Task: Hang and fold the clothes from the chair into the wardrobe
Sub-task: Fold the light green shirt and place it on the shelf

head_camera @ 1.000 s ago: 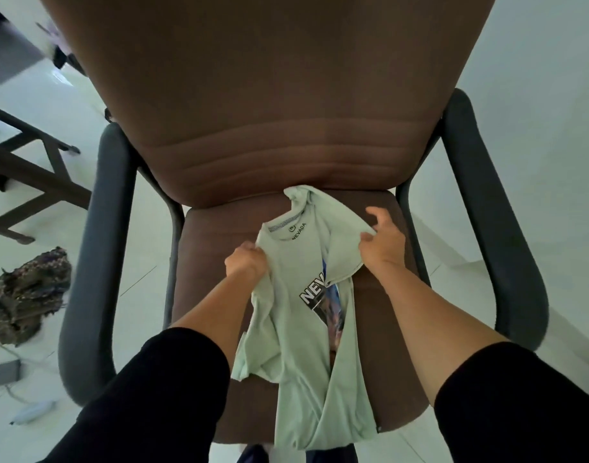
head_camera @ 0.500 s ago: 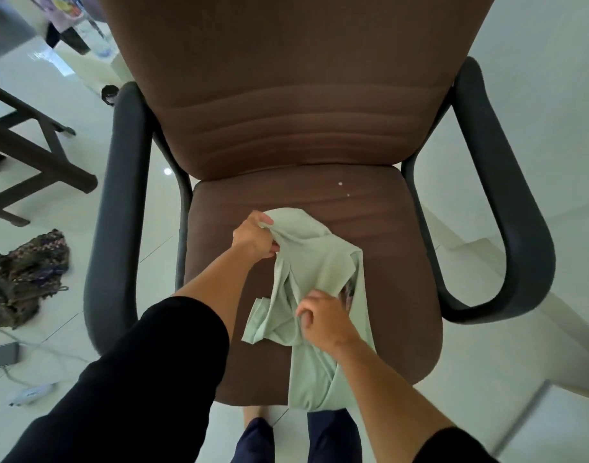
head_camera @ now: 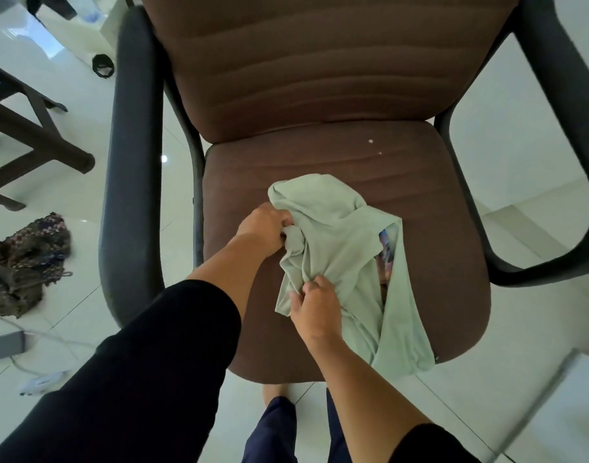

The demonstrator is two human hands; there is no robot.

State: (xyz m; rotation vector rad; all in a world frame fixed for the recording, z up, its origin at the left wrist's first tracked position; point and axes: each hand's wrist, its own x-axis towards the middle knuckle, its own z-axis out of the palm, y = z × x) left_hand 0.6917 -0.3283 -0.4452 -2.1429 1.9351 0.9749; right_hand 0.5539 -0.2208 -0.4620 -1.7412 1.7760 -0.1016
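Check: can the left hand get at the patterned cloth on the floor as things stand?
Probably not right now. The left hand is gripping the green shirt on the chair seat, and the chair's armrest stands between it and the patterned cloth on the floor.

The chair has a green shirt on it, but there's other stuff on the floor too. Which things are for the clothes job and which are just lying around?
For the job:
- pale green T-shirt, bunched on the seat
- brown office chair
- left hand and right hand, both gripping the shirt

Just lying about:
- patterned cloth heap on the floor
- white cable
- dark table legs
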